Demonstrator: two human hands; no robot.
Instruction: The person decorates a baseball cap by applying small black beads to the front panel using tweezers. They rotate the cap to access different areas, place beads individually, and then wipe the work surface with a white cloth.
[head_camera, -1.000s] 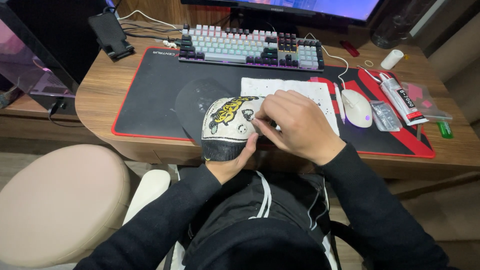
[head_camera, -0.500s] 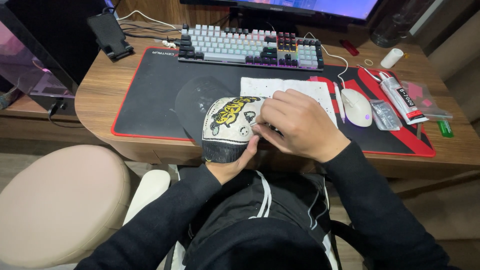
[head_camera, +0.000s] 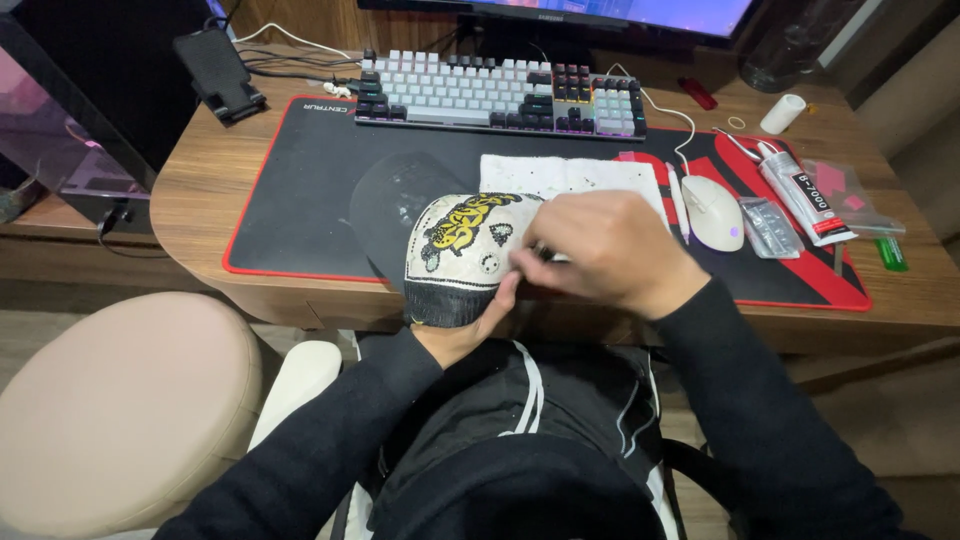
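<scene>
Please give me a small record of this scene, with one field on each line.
Left hand: the left hand props the cap from below.
Right hand: the right hand presses fingertips on the cap's pale, studded front.
Under them: white cloth on black desk mat.
To the right: white mouse, glue tube.
Behind: keyboard.

The cap (head_camera: 455, 255) sits at the near edge of the desk mat (head_camera: 300, 200), which lies on the desk (head_camera: 190, 200). At 12 o'clock from the cap is the keyboard (head_camera: 500, 95); at 3 o'clock the mouse (head_camera: 714, 212), then a glue tube (head_camera: 800, 192). A phone stand (head_camera: 218, 72) stands at 10 o'clock; a stool (head_camera: 120, 410) at 8.
</scene>
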